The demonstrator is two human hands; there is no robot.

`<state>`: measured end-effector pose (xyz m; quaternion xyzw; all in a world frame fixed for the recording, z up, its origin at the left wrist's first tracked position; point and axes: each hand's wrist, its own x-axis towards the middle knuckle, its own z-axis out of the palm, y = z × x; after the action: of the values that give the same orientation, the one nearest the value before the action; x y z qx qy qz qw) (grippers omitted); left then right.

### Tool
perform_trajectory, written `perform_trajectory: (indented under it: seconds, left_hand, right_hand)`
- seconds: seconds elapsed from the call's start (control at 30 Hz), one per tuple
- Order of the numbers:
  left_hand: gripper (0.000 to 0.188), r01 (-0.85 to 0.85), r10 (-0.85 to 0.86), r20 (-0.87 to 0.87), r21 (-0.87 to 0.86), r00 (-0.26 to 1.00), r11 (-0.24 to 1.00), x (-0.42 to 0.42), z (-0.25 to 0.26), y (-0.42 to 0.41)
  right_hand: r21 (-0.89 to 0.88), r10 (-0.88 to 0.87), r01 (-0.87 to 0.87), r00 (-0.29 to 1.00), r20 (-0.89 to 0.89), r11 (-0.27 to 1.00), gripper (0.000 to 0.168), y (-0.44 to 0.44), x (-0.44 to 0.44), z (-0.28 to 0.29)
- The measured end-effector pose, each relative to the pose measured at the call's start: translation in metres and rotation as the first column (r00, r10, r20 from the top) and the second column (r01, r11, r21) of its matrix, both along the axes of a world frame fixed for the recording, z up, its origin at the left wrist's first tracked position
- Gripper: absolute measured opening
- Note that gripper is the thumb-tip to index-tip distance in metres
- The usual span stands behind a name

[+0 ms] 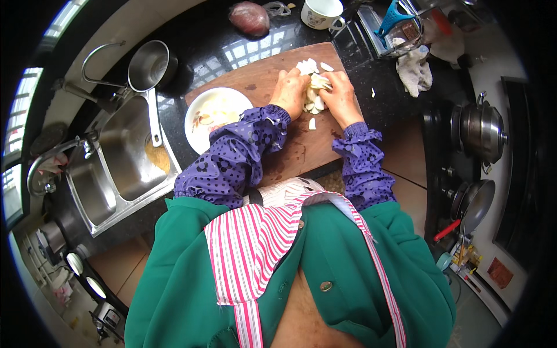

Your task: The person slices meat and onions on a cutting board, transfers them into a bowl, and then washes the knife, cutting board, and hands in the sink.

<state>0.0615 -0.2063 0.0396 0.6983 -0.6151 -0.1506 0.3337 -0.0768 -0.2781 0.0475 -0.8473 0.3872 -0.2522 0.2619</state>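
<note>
Over the far right part of a wooden cutting board (300, 143), both hands meet at a heap of pale cut vegetable pieces (314, 104). My right hand (339, 95) has several pale slices (320, 82) pinched between thumb and fingers. My left hand (289, 93) presses against the heap's left side with fingers curled; its fingertips are partly hidden, so a grip cannot be made out. More white pieces (307, 66) lie just beyond the hands. A white plate (191, 117) with pale slices overlaps the board's left side, partly covered by my left sleeve.
A steel saucepan (150, 65) stands beside the double sink (130, 148), its handle reaching over the basin. Wrapped meat (249, 19) and an enamel mug (321, 15) sit behind the board. At right are a rack holding a blue peeler (391, 19), a cloth (414, 71) and a lidded pot (481, 135).
</note>
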Motion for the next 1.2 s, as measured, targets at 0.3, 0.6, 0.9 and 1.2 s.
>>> perform_trajectory:
  seconds: [0.3,0.6,0.9,1.2]
  left_hand:
    - [0.019,-0.026,-0.042,-0.432,-0.151,0.901,0.988,0.001,-0.002,0.017]
    - [0.016,-0.129,0.005,-0.546,-0.189,0.838,0.974,0.054,0.045,0.077]
    - [0.024,-0.268,0.243,-0.142,-0.201,0.960,0.942,0.110,0.029,0.144]
    - [0.028,-0.283,0.238,-0.245,-0.165,0.940,0.945,0.112,0.024,0.150]
  right_hand:
    - [0.431,-0.119,0.014,0.969,0.218,0.902,0.026,0.023,-0.003,0.021]
    - [0.470,0.006,-0.217,0.912,0.410,0.856,0.026,0.063,0.053,0.057]
    - [0.030,0.416,-0.435,0.877,0.241,0.900,0.028,0.105,0.123,0.023]
    - [0.035,0.419,-0.428,0.896,0.149,0.903,0.033,0.106,0.113,0.035]
